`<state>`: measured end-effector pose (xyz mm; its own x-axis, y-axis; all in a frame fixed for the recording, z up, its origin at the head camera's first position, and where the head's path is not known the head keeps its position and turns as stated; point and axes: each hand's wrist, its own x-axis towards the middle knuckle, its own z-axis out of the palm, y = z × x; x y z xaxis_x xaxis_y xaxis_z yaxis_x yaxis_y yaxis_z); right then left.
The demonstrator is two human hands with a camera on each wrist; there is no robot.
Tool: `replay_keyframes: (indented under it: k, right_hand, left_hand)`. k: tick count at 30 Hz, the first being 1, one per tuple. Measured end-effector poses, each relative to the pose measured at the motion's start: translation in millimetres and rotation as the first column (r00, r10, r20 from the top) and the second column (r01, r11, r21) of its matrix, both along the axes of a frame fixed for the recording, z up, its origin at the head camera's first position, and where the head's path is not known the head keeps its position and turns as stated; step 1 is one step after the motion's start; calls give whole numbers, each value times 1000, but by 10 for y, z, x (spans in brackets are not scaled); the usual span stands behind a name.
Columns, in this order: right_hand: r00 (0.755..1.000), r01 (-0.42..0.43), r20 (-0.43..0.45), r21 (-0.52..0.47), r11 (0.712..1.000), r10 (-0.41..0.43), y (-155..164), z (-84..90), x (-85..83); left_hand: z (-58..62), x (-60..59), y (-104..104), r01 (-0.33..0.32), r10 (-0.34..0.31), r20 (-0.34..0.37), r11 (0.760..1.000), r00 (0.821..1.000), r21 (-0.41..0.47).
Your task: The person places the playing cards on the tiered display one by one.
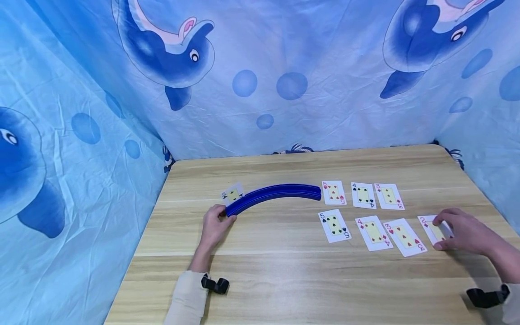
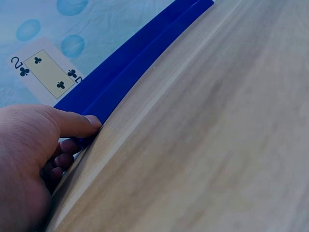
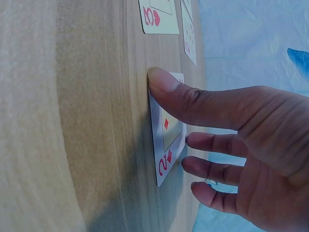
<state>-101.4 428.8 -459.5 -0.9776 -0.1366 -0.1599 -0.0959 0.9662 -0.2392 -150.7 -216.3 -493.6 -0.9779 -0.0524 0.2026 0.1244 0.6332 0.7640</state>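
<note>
My left hand (image 1: 212,228) grips the left end of a long, curved blue playing card holder (image 1: 276,191), with the thumb along its near side. A two of clubs (image 2: 46,72) stands upright at the holder's left end, its lower part hidden by the holder. On the right side of the table, my right hand (image 1: 467,231) holds a two of diamonds (image 1: 428,227) between thumb and index finger, at its near and far edges. The other fingers (image 3: 212,169) are spread beside the card, and the card's face shows partly under the hand.
Between the hands lie two rows of face-up cards on the wooden table (image 1: 276,280). The far row has a five of hearts (image 1: 333,192), four of spades (image 1: 363,195) and three of diamonds (image 1: 389,196); nearer are a five of spades (image 1: 334,225), four of diamonds (image 1: 373,233) and three of hearts (image 1: 405,237).
</note>
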Motion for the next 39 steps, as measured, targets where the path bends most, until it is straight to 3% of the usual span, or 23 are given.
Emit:
replay_keyframes:
  k: [14, 26, 30, 39]
  right_hand:
    - [999, -32, 16, 56, 998, 31, -13, 41, -18]
    - [1000, -31, 4, 0, 1000, 31, -26, 34, -11]
    - [1000, 11, 17, -7, 1000, -11, -29, 24, 10]
    - [994, 89, -69, 89, 992, -82, -48, 24, 86]
  left_hand:
    - [18, -1, 1, -4, 4, 20, 1000, 1000, -1]
    - [-14, 0, -10, -2, 2, -4, 1000, 1000, -18]
    - [-18, 3, -7, 2, -2, -6, 1000, 1000, -23]
    - [0, 13, 2, -3, 3, 4, 1000, 1000, -6]
